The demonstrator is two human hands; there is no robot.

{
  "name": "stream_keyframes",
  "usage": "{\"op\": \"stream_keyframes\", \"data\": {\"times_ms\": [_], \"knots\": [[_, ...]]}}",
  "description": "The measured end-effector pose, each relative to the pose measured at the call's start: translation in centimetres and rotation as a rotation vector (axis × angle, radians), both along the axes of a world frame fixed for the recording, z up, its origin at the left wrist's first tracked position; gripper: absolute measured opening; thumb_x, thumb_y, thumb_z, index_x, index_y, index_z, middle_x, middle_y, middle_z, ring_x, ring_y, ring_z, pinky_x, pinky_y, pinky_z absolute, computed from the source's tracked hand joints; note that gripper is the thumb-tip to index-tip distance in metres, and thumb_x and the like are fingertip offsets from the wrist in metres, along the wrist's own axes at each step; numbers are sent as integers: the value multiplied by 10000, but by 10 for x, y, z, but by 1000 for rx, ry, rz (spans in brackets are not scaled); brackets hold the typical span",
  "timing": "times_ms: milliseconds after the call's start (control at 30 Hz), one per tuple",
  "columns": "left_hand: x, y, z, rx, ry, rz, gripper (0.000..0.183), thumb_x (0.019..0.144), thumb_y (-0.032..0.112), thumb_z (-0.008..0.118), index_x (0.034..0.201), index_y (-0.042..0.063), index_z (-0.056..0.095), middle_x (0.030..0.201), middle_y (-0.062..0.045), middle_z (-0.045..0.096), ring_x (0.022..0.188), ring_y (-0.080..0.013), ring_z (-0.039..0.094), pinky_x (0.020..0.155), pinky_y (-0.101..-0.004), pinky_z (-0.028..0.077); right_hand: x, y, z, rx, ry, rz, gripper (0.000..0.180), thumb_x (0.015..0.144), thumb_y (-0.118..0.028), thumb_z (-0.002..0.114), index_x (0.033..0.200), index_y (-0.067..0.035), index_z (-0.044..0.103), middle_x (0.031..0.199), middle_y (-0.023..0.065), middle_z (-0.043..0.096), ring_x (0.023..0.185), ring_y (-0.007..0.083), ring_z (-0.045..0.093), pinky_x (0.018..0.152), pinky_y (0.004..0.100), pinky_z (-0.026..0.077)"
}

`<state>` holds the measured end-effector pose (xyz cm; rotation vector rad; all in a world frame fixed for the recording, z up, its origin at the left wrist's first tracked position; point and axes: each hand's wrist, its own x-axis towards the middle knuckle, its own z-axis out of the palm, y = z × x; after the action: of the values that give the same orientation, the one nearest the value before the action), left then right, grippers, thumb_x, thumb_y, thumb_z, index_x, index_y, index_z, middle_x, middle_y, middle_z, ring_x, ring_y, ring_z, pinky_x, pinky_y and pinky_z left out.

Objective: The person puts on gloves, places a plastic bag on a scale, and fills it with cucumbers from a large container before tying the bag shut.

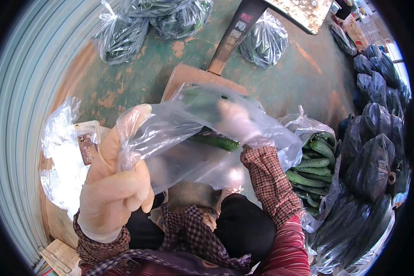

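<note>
My left hand (115, 176), in a pale rubber glove, pinches the rim of a clear plastic bag (169, 120) between thumb and fingers. The bag is stretched sideways across my lap. My right hand (239, 119), also gloved and blurred, is behind or inside the film, its wrist beneath a checked sleeve. Blurred green cucumbers (198, 101) show through the plastic by its fingers; whether it grips one I cannot tell. Below the film lies another cucumber (215, 142). An open bag of cucumbers (315, 165) stands to the right of my right forearm.
Ahead is a platform scale (189, 77) with a slanted post. Tied bags of cucumbers (120, 39) and another tied bag (265, 41) lie beyond it. Many filled bags (371, 165) are piled right. At left are clear bags (60, 162), a phone (87, 148) and a corrugated wall (17, 114).
</note>
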<state>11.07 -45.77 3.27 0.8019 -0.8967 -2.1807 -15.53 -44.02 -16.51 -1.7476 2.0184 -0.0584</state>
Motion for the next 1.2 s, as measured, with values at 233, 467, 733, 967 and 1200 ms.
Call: {"op": "stream_keyframes", "data": {"times_ms": [233,467,733,967,1200], "knots": [[-2,-2,8,-75,96,76,736,808,117,556,1449,58,199,672,-60,526,447,-83,425,426,-215,388,-17,83,52,-458,-183,50,430,689,-193,702,1066,-50,555,960,193,617,857,332,611,744,392,490],[-13,1,-2,-110,143,107,667,837,117,522,1442,96,243,997,-120,622,551,-74,459,559,-221,444,2,167,170,-242,-1278,-556,516,758,-90,722,1220,-43,496,938,-17,562,860,93,517,778,260,428],[-45,11,-9,-71,410,1,507,927,388,519,1321,85,418,1037,-127,629,595,-81,525,501,-203,408,65,112,245,-149,-797,-227,473,875,-312,565,1232,-14,476,1029,157,598,959,223,551,849,314,428],[-41,4,-10,-208,126,108,414,946,349,488,1222,41,513,851,-79,653,480,-41,447,391,-165,293,79,109,227,-48,-1108,-278,464,924,-264,512,1299,-1,432,1034,73,564,942,147,512,844,274,422],[-33,2,-3,-171,148,129,422,914,333,564,1212,36,525,840,-81,650,481,-47,456,389,-165,305,85,99,217,48,-1565,-321,408,930,-199,527,1293,-39,431,986,-20,532,839,45,496,712,177,414]]}}
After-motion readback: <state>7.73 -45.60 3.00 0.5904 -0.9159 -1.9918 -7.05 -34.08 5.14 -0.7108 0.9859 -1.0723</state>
